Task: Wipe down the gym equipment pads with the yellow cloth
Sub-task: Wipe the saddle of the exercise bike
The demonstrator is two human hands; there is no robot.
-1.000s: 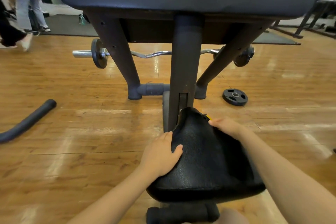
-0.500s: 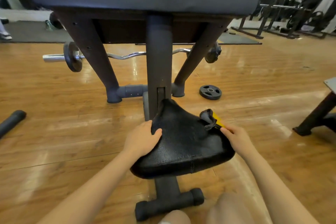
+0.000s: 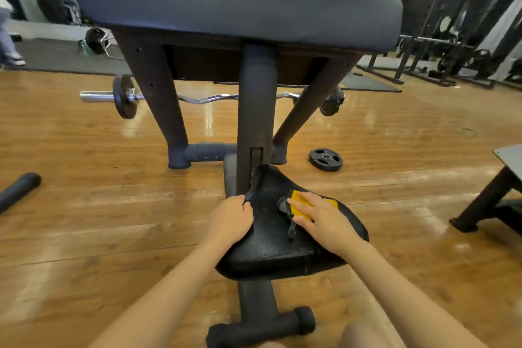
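A black seat pad [image 3: 271, 248] of a preacher-curl bench sits low in the middle. My right hand [image 3: 322, 220] lies flat on top of it, fingers straight, pressing the yellow cloth [image 3: 299, 205] with its grey edge against the pad. My left hand [image 3: 231, 219] grips the pad's left edge, thumb on top. Above and behind rises the large grey arm pad [image 3: 234, 0] on its dark post [image 3: 255, 121].
A curl barbell [image 3: 124, 96] lies on the wooden floor behind the bench. A loose weight plate [image 3: 325, 159] lies right of the post. A black foam roller [image 3: 17, 191] is at the left, another bench [image 3: 491, 206] at the right, racks [image 3: 452, 45] behind.
My right hand came from the pad's right edge onto its top and now presses the cloth flat. The view shifted a little; my left hand kept its grip.
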